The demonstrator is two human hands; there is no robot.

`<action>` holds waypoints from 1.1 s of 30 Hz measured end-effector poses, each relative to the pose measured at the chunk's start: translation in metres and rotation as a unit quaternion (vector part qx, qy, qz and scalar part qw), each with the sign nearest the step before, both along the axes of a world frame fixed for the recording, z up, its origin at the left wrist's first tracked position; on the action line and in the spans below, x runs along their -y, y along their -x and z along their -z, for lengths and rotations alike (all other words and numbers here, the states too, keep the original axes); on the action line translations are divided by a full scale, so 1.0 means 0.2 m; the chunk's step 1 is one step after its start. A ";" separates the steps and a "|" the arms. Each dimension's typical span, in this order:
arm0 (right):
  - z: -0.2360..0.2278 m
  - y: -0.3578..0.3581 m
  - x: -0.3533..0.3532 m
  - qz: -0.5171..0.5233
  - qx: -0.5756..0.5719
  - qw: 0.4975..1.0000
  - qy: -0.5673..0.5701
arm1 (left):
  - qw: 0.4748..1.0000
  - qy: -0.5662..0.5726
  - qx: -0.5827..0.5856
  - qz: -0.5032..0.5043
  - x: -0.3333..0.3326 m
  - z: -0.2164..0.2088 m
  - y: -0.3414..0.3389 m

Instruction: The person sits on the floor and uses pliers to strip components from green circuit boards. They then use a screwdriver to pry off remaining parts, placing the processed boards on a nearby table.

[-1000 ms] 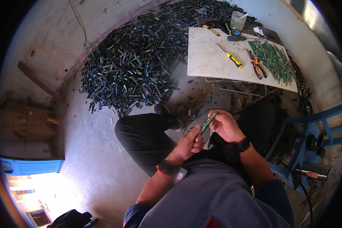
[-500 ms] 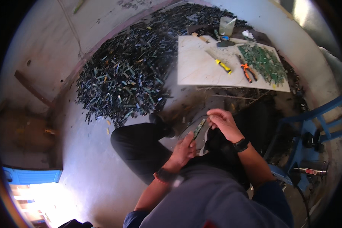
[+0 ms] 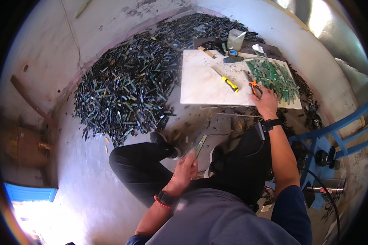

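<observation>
In my left hand (image 3: 185,170) I grip a narrow green circuit board strip (image 3: 200,145), its free end pointing away over the floor between my legs. My right hand (image 3: 267,105) is stretched out to the front edge of a pale board (image 3: 198,87). Its fingers close on the handles of orange-and-black pliers (image 3: 255,86), which still lie on that board; the handle ends are hidden under my palm. Left of the pliers lies a yellow-handled tool (image 3: 230,84) with a thin blade. Close by on the right is a pile of green circuit boards (image 3: 272,73).
A large heap of dark strips (image 3: 126,85) covers the floor ahead and left. At the pale board's far side are a blue-centred tape roll (image 3: 232,53), a dark-headed hammer (image 3: 234,59) and a cloudy cup (image 3: 235,41). A blue chair (image 3: 321,149) stands on the right.
My right hand has moved from near the circuit board strip out to the pliers on the pale board. My left hand keeps hold of the strip. The view has shifted slightly.
</observation>
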State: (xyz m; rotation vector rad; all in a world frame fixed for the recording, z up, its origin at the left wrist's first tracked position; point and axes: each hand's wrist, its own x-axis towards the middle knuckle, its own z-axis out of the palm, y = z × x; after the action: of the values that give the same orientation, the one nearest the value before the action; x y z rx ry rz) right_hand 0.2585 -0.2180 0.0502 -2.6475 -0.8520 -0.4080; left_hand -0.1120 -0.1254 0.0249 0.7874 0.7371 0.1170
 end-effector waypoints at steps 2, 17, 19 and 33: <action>0.04 -0.07 0.01 -0.019 -0.005 1.000 0.007 | 1.000 -0.004 0.018 -0.009 -0.01 0.01 0.00; -0.29 0.72 0.18 -0.209 -0.633 0.533 -0.520 | 0.999 0.018 0.013 -0.042 -0.05 0.01 0.02; -0.31 0.80 0.15 -0.266 -0.670 0.507 -0.473 | 0.999 0.009 0.018 -0.034 -0.05 -0.01 0.01; -0.16 1.17 0.17 -0.282 -0.776 0.452 -0.337 | 0.992 0.012 0.029 -0.121 -0.06 0.00 0.07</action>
State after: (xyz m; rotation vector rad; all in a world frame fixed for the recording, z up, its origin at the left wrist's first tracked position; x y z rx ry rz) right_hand 0.0255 -0.2529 0.0831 -0.8848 -0.4990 1.3626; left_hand -0.1269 -0.1125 0.0241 0.6670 0.7760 0.3485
